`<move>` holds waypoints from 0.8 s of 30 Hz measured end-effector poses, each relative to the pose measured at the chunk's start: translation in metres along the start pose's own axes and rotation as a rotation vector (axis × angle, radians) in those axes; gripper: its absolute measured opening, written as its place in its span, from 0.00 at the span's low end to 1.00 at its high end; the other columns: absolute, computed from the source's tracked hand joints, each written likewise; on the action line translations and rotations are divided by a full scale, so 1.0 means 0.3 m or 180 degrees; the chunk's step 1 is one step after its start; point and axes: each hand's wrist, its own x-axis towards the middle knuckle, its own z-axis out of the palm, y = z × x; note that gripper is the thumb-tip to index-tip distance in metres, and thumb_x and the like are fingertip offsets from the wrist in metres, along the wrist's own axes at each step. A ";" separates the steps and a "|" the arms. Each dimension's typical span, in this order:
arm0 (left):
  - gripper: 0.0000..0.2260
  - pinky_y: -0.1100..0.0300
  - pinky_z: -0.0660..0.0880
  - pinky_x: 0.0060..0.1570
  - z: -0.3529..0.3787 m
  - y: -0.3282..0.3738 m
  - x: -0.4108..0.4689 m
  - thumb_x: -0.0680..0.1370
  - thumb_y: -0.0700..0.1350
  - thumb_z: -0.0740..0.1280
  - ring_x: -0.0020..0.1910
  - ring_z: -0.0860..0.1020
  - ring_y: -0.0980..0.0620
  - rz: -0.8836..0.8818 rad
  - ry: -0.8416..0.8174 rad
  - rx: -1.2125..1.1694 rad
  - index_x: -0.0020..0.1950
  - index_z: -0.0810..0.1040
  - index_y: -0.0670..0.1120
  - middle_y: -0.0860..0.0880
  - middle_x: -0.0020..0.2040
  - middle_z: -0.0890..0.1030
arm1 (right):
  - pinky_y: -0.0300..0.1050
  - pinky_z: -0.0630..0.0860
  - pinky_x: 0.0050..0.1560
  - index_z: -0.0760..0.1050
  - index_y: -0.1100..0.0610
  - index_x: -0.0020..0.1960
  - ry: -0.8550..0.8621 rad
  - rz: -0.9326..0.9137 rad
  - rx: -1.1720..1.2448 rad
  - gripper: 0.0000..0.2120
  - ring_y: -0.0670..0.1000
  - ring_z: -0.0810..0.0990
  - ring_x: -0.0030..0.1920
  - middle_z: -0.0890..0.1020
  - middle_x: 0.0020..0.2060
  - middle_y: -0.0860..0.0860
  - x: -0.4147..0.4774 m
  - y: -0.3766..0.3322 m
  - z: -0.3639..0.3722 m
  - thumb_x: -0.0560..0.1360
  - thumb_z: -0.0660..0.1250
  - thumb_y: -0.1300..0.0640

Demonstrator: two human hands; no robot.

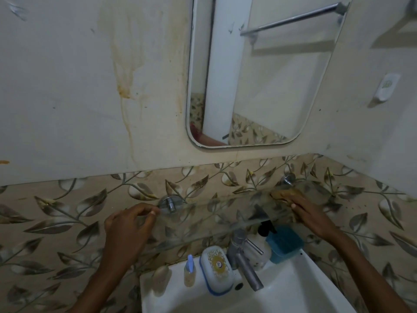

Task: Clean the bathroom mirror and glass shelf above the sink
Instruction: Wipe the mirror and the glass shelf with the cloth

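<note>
Okay, nearest: white sink (293, 292) at the bottom edge, with a metal tap (246, 265) angled out over the basin. On the sink rim, left to right: small bottle (189, 272) with a blue cap, white soap dish (216, 267) with a blue rim, pump bottle (261, 247) behind the tap, and a blue tub (284, 242) just beside it.

Above them the glass shelf (225, 213) runs across the leaf-pattern tiles (67, 222). It is held by a chrome bracket (169, 204) at its left end and a second bracket (288, 178) further right. The pump bottle and tub show through the glass.

The person's left hand (128, 227) has curled fingers, thumb and forefinger pinching the left end of the shelf right next to the chrome bracket. The right hand (313, 215) lies flat with fingers stretched out, pressing a brownish cloth (284, 194) onto the right part of the shelf, just below the second bracket. Cannot tell whether the fingertips tuck under the cloth.

Further up is a pale wall (56, 98) with yellow-brown drip stains (123, 86). The mirror (255, 75), with rounded corners, hangs above the shelf and apart from it. It reflects a metal towel rail and more tiles. On the right side wall is a white hook (387, 86).
</note>
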 end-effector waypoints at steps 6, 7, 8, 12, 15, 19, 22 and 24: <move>0.07 0.38 0.72 0.56 0.002 -0.008 0.000 0.71 0.51 0.61 0.43 0.80 0.49 -0.0048 -0.0022 0.0072 0.40 0.79 0.57 0.56 0.38 0.82 | 0.51 0.71 0.59 0.73 0.67 0.60 0.0598 0.0422 -0.0575 0.14 0.62 0.76 0.57 0.78 0.58 0.65 0.089 0.076 -0.016 0.78 0.55 0.67; 0.07 0.38 0.72 0.56 0.002 -0.006 0.001 0.71 0.51 0.61 0.43 0.80 0.48 -0.0065 -0.0020 0.0082 0.40 0.79 0.56 0.55 0.39 0.83 | 0.52 0.72 0.59 0.74 0.67 0.58 0.0677 0.0586 -0.0682 0.13 0.63 0.77 0.56 0.78 0.57 0.65 0.119 0.078 -0.013 0.77 0.56 0.66; 0.07 0.38 0.72 0.55 0.002 -0.004 0.002 0.71 0.51 0.61 0.43 0.81 0.48 -0.0079 -0.0016 0.0101 0.40 0.79 0.55 0.54 0.39 0.83 | 0.52 0.73 0.57 0.76 0.67 0.56 0.0748 0.0781 -0.0792 0.13 0.62 0.78 0.54 0.79 0.55 0.65 0.146 0.077 -0.010 0.77 0.56 0.65; 0.09 0.40 0.74 0.54 0.001 0.004 0.000 0.71 0.51 0.61 0.42 0.81 0.47 -0.0066 -0.0012 0.0189 0.41 0.81 0.52 0.52 0.39 0.84 | 0.52 0.74 0.56 0.76 0.65 0.55 0.0833 0.1834 -0.1060 0.15 0.63 0.78 0.55 0.80 0.55 0.65 0.223 0.050 0.004 0.78 0.53 0.60; 0.09 0.41 0.75 0.52 -0.002 0.004 0.000 0.70 0.50 0.61 0.42 0.81 0.47 -0.0058 -0.0024 0.0208 0.40 0.81 0.52 0.53 0.39 0.84 | 0.53 0.70 0.61 0.75 0.66 0.59 0.0794 0.2218 -0.1016 0.18 0.64 0.75 0.60 0.77 0.60 0.66 0.270 0.036 -0.005 0.80 0.52 0.58; 0.08 0.44 0.75 0.50 -0.002 0.006 -0.002 0.70 0.50 0.62 0.43 0.81 0.50 -0.0087 -0.0042 0.0099 0.39 0.80 0.55 0.56 0.39 0.83 | 0.52 0.65 0.68 0.74 0.66 0.62 0.0811 0.2611 -0.0495 0.19 0.63 0.72 0.64 0.74 0.64 0.66 0.313 0.038 -0.022 0.80 0.51 0.56; 0.06 0.46 0.76 0.49 -0.003 0.006 -0.003 0.70 0.50 0.62 0.42 0.80 0.54 -0.0070 -0.0040 0.0019 0.38 0.79 0.58 0.58 0.38 0.82 | 0.49 0.67 0.64 0.73 0.68 0.61 0.0948 0.2589 -0.0045 0.20 0.61 0.72 0.63 0.74 0.63 0.65 0.319 0.034 -0.013 0.80 0.51 0.57; 0.06 0.47 0.76 0.49 -0.003 0.006 -0.003 0.70 0.51 0.62 0.41 0.79 0.57 -0.0066 -0.0003 -0.0014 0.37 0.78 0.59 0.59 0.37 0.82 | 0.51 0.69 0.61 0.73 0.69 0.59 0.0916 0.2476 0.0007 0.18 0.62 0.74 0.61 0.76 0.61 0.66 0.302 0.018 -0.011 0.81 0.51 0.59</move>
